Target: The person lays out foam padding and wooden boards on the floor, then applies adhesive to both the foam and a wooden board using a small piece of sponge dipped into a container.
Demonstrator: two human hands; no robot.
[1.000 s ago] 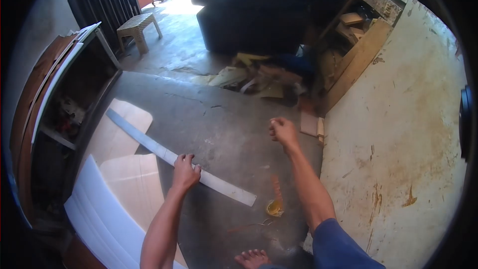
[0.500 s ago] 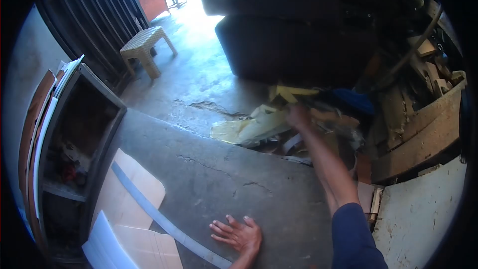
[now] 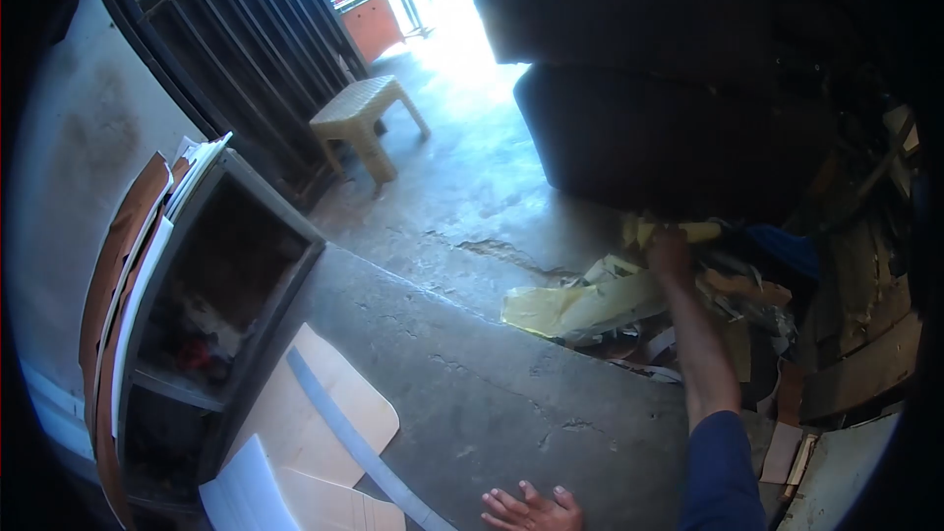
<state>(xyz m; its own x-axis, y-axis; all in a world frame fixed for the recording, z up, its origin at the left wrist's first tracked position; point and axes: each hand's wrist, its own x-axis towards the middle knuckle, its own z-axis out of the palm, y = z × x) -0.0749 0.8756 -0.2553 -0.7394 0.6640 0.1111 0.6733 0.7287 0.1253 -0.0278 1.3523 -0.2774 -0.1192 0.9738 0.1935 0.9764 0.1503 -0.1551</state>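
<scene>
My right hand [image 3: 669, 254] reaches out to a pile of scraps on the floor. Its fingers are closed around a strip of yellow sheet material [image 3: 700, 232], which shows on both sides of the hand. Just nearer lies a larger pale yellow piece [image 3: 580, 307], crumpled and partly under my forearm. My left hand [image 3: 536, 511] rests on the concrete floor [image 3: 472, 383] at the bottom edge, fingers spread. Left of it are a long grey strip [image 3: 339, 418] and flat pinkish-beige sheets [image 3: 344, 383].
A dark bulky block [image 3: 649, 128] stands behind the scraps. Wooden offcuts [image 3: 865, 334] crowd the right side. To the left stand an open-fronted cabinet [image 3: 310, 236] with sheets leaning on it, and a woven-pattern stool [image 3: 369, 103]. A crack [image 3: 501, 254] runs across the floor.
The view has swung left, so the scene sits further right and lower. My right hand has moved slightly farther into the scraps, onto the yellow strip. My left hand stays spread on the floor.
</scene>
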